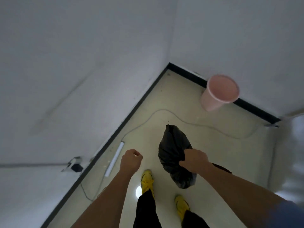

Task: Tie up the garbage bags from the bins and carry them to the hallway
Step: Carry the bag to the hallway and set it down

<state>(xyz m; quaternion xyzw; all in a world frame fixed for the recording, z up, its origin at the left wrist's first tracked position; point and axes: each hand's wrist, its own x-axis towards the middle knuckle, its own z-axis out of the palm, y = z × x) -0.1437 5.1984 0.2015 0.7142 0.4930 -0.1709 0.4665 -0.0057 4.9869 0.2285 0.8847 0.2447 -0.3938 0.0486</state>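
The right hand point(194, 159) is clamped on the crumpled black plastic garbage bag point(172, 148), fingers closed over its side with the bag hanging in front of the person, above the pale glossy floor point(205, 145). The bag's gathered neck points away from the person, toward the corner of the room; its rounded lower end hangs nearer the feet. Whether the neck is knotted cannot be told from here.

The left hand point(130, 159) holds nothing — its fingers are curled loosely inward into a half-fist, well apart from the bag and to its left.

Below the hands are two bright yellow shoes point(147, 181) and black trouser legs point(146, 209), the left foot set ahead of the right. A round glare spot lies on the floor just beside the left shoe.

In the corner, a round pale pink plastic bin point(218, 92) stands against the right-hand white wall point(82, 63), touching or nearly touching the dark skirting strip point(185, 74) — no liner shows inside it. A thin grey cable point(181, 118) snakes across the floor between the bin and the bag. Along the left skirting lies a long white strip-shaped object point(115, 159), and a small plug or adapter point(74, 164) sits on the left wall near it.
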